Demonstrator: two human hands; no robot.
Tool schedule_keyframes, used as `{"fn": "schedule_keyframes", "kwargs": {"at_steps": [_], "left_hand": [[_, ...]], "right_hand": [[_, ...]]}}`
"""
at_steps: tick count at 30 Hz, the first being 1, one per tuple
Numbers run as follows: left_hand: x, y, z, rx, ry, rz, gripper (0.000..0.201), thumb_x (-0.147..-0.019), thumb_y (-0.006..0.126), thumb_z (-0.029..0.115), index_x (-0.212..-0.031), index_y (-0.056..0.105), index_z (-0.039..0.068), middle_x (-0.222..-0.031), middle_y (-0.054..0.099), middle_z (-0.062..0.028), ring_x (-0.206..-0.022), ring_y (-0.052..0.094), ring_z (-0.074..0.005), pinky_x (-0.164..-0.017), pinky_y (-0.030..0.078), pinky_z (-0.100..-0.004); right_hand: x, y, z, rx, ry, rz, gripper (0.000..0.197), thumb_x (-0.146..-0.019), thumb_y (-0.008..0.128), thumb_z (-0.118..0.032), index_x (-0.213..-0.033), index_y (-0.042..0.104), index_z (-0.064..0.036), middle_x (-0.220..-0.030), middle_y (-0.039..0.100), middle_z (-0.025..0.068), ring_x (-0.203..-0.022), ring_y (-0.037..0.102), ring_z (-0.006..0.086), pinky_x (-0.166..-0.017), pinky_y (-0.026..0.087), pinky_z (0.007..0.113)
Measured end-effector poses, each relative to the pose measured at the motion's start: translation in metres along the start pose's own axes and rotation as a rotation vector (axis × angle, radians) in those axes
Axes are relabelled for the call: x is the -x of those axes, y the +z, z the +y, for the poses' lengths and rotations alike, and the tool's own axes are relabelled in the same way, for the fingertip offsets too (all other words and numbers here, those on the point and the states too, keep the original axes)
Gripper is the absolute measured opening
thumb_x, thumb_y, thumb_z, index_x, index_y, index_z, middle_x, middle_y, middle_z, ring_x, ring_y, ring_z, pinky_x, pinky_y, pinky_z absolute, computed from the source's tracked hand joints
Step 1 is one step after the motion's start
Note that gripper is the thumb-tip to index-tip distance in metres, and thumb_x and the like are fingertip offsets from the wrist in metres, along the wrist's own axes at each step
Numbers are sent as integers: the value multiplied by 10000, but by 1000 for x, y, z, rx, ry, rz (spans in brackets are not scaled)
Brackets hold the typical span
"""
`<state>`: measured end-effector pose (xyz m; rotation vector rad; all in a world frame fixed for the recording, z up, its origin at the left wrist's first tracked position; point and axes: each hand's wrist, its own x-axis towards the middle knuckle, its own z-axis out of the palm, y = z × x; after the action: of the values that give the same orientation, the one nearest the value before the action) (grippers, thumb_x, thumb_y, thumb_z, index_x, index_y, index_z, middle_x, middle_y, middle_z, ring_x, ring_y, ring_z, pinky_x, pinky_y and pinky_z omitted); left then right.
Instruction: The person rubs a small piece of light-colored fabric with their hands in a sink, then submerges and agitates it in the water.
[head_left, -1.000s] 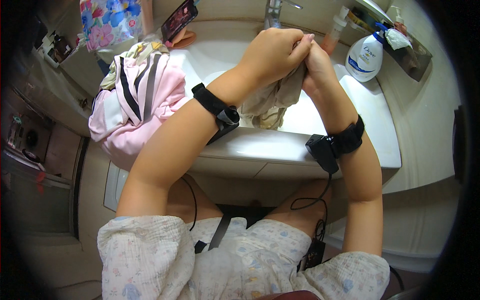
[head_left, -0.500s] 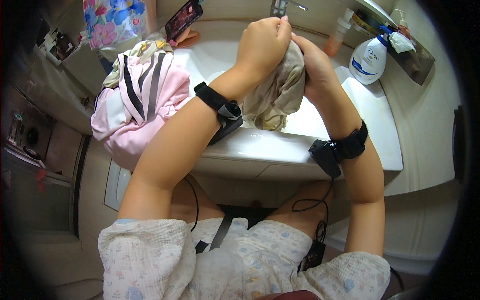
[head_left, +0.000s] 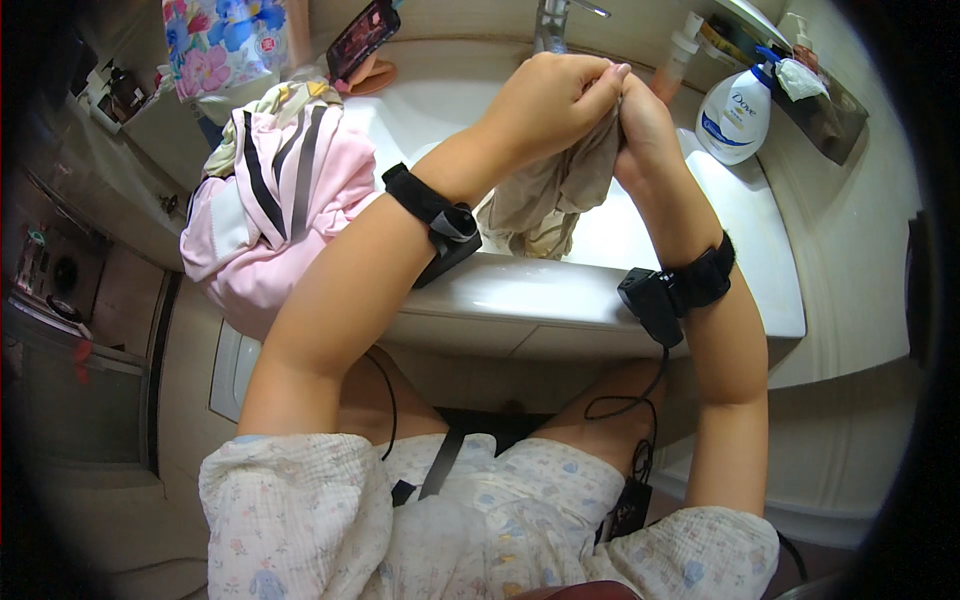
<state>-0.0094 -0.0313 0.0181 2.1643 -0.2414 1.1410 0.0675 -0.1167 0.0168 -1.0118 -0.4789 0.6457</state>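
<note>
Left hand (head_left: 548,105) and right hand (head_left: 638,125) both closed tight on a beige cloth (head_left: 545,200), knuckles touching, above the white sink (head_left: 560,295). Cloth hangs limp below them (bunched at top). Pink striped garment (head_left: 280,200) heaped on the left rim.

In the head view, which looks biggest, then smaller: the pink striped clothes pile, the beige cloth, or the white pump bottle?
1. Pink striped clothes pile.
2. Beige cloth, though the hands hide part of it.
3. White pump bottle, farther away, so less sure.

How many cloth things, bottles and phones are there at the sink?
Cloth things: 2, the beige cloth gripped by the left hand and the right hand, and the pink striped garment beside the basin.
Bottles: 2, the white pump bottle and the slim pump bottle.
Phones: 1, the phone.
Total: 5
</note>
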Motion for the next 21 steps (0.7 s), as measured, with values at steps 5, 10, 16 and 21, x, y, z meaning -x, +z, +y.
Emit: {"fn": "schedule_keyframes", "kwargs": {"at_steps": [5, 10, 16, 21], "left_hand": [[-2, 1, -4, -39, -8, 72, 382, -913, 462, 266, -708, 508, -53, -512, 430, -105, -496, 350, -128, -474, 347, -290], [-1, -3, -9, -109, -187, 222, 392, -908, 447, 276, -708, 512, -54, -505, 450, -129, -469, 371, -156, -477, 352, -314], [-3, -5, -14, -76, -211, 236, 391, -909, 442, 280, -721, 526, -53, -510, 448, -117, -488, 376, -139, -478, 355, -310], [-2, -3, -8, -7, -161, 132, 387, -907, 456, 280, -721, 528, -53, -515, 455, -122, -488, 384, -143, -474, 352, -310]], "right_hand": [[5, 6, -3, 3, 8, -9, 281, -907, 441, -232, -969, 557, 16, -935, 596, 100, -811, 575, 181, -733, 469, 318], [12, 12, 1, 17, 90, -132, 277, -904, 445, -231, -982, 546, 16, -921, 597, 86, -799, 578, 168, -724, 470, 308], [16, 14, -1, 85, 84, -123, 289, -898, 453, -238, -982, 550, 21, -912, 598, 87, -803, 577, 166, -721, 464, 302], [10, 11, 0, 14, 1, -18, 287, -896, 459, -236, -973, 556, 23, -912, 595, 93, -808, 567, 167, -733, 456, 299]]}}
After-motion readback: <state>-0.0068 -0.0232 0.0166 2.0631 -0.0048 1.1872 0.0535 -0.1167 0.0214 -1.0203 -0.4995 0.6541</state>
